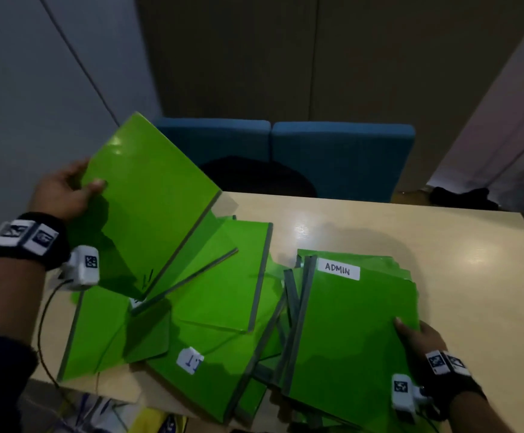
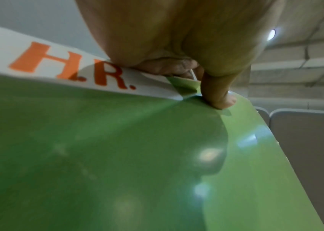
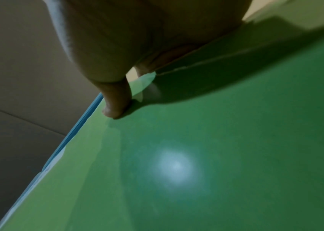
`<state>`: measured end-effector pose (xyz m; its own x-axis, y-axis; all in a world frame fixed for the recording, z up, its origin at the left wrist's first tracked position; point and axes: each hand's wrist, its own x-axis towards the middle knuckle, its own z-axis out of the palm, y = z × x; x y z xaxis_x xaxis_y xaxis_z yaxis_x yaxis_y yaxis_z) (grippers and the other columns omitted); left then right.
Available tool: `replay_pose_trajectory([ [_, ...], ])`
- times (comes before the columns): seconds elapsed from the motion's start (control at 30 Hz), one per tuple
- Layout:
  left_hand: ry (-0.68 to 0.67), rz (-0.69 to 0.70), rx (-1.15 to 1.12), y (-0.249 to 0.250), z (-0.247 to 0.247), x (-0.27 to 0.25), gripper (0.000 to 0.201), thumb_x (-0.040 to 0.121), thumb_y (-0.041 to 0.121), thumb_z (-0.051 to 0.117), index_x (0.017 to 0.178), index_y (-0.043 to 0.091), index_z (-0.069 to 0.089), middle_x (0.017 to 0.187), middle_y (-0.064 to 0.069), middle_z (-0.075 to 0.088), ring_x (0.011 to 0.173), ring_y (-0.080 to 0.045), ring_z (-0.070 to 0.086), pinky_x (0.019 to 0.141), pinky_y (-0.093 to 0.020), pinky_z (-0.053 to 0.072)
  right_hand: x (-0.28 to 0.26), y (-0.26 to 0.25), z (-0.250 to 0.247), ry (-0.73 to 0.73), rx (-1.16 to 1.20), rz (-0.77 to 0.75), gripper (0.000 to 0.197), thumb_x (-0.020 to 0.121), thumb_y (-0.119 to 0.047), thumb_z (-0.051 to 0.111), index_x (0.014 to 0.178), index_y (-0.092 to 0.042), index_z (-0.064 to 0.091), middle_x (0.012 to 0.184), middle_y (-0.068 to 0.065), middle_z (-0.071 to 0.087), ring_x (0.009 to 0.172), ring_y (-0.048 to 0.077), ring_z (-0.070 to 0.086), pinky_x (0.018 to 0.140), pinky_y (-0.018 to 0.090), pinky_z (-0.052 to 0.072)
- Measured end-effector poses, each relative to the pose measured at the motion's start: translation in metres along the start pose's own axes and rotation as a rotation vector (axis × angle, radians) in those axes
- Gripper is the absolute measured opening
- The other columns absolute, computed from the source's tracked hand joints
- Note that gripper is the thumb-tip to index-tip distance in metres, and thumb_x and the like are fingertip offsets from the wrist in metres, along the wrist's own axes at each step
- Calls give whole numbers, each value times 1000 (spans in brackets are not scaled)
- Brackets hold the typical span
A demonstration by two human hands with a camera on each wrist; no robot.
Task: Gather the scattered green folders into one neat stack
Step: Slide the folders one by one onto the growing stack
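My left hand [image 1: 76, 185] pinches the left edge of a raised green folder [image 1: 151, 198], thumb on its front. It tilts up with its grey spine toward the table. The left wrist view shows this folder [image 2: 117, 156] with a white "H.R." label [image 2: 72, 68] under my thumb [image 2: 218, 93]. Several green folders [image 1: 223, 285] lie scattered and overlapping on the left of the table. On the right sits a rough pile topped by the "ADMIN" folder [image 1: 348, 332]. My right hand [image 1: 417, 335] grips that pile's right edge, thumb [image 3: 115, 101] on the top folder [image 3: 196, 156].
The beige table [image 1: 442, 245] has bare surface behind and right of the pile. Two blue chairs [image 1: 285, 151] stand past the far edge. A cable [image 1: 43, 332] hangs from my left wrist over the near edge, and bags [image 1: 129, 417] lie on the floor below.
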<state>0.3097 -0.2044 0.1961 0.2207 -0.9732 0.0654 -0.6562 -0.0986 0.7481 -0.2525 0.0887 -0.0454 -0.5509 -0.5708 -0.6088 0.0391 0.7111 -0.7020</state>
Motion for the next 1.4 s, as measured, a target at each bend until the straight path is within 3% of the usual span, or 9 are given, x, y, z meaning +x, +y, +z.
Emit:
replay_pose_trajectory([
  [0.1,-92,40,86,-15,35,1,46,90,21,65,135,18,54,118,-10,63,102,-21,57,89,-31,42,4,-3,1,43,-29,21,39,91,-32,65,116,-1,65,92,21,68,74,28,65,59,29,50],
  [0.23,-170,79,212,-48,76,16,57,84,28,71,138,27,51,131,-12,59,119,-30,56,101,-42,43,10,-3,4,108,-44,58,39,87,-38,69,110,-7,68,96,23,71,81,36,69,82,51,56],
  [0.37,-122,101,487,-72,127,-2,83,75,33,78,146,26,37,141,-15,38,128,-37,36,104,-50,32,22,14,3,131,-33,89,54,71,-52,78,105,-10,70,85,16,75,75,36,72,78,56,57],
  [0.47,-573,218,544,-96,173,-41,89,69,65,67,146,37,33,151,-7,31,137,-32,30,109,-54,30,12,7,8,135,-37,110,49,73,-52,76,103,-13,70,85,14,75,75,35,72,78,52,58],
  [0.57,-877,291,868,-123,205,-77,115,58,85,55,150,45,-3,160,8,-12,148,-23,-1,108,-69,7,9,1,9,155,-49,125,40,84,-42,70,111,-12,68,93,16,74,78,35,71,81,50,57],
  [0.67,-903,301,924,-131,214,-81,120,60,83,56,149,42,-14,156,9,-26,147,-23,-12,104,-73,2,10,-2,9,157,-68,138,41,84,-43,70,113,-14,68,98,16,73,80,35,70,83,52,56],
  [0.9,-901,238,705,-121,198,-57,102,70,18,75,149,42,14,159,12,1,144,-27,22,108,-64,29,-4,-14,14,156,-54,127,38,92,-33,64,119,-6,63,98,18,66,80,30,64,78,37,49],
  [1.1,-808,250,832,-134,202,-61,82,83,54,61,149,43,13,160,18,-2,149,-21,3,105,-74,16,-10,-21,16,155,-49,116,37,93,-30,62,120,-5,62,95,17,65,73,25,62,65,30,47],
  [1.4,-840,251,736,-134,205,-59,74,90,32,60,150,35,17,160,8,3,147,-26,10,112,-58,28,-4,-14,15,147,-42,104,36,92,-30,63,118,-6,62,95,19,67,80,32,66,76,41,53],
])
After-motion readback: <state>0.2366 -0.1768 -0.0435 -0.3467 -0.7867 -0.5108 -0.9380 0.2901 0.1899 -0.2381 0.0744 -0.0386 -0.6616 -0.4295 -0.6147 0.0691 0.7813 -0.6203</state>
